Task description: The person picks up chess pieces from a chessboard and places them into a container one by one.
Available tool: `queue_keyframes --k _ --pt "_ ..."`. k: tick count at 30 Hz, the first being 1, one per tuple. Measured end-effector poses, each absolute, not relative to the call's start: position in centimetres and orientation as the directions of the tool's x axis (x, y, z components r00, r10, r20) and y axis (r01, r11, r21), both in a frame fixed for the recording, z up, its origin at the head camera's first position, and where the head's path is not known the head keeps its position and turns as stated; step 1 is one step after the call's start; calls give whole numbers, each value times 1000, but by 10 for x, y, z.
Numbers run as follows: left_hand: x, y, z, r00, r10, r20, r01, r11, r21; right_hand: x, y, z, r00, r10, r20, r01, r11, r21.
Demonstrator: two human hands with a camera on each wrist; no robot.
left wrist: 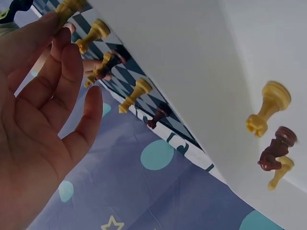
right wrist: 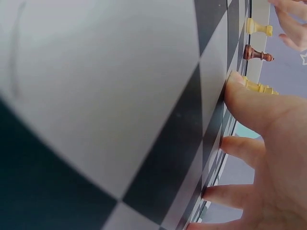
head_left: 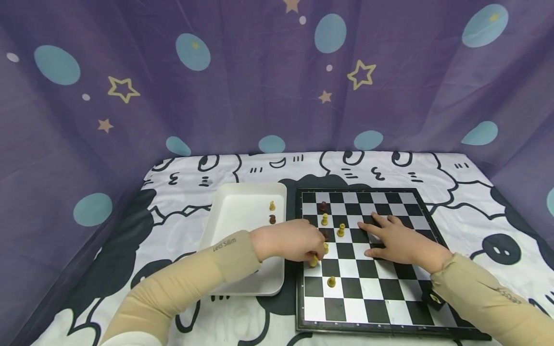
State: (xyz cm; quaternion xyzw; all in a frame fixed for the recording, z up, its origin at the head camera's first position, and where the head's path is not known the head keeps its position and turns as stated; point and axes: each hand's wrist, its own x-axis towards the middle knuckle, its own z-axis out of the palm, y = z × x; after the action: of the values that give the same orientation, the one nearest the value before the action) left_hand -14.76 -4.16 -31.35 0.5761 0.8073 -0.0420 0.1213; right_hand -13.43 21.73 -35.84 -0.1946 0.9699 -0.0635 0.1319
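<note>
The left hand (head_left: pixel 298 240) reaches over a white tray (head_left: pixel 233 209), its thumb and fingertips pinching a yellow chess piece (head_left: pixel 313 261) just below them; whether that piece's base touches the chessboard (head_left: pixel 396 311) cannot be told. Nearer the person than this hand stands a yellow pawn (head_left: pixel 331 281). Beyond its fingertips, to the right, stands a yellow rook (head_left: pixel 341 230). The right hand (head_left: pixel 396 240) lies with fingers spread, touching the board, to the rook's right. In the tray, 1 brown knight (head_left: pixel 272 219) stands just beyond the left wrist.
</note>
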Motion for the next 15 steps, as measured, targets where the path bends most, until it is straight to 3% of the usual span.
queue_keyframes --k 15 --pt "-153 -54 -304 -356 919 -167 921 376 103 -133 217 -357 -887 -395 -239 -365 917 -163"
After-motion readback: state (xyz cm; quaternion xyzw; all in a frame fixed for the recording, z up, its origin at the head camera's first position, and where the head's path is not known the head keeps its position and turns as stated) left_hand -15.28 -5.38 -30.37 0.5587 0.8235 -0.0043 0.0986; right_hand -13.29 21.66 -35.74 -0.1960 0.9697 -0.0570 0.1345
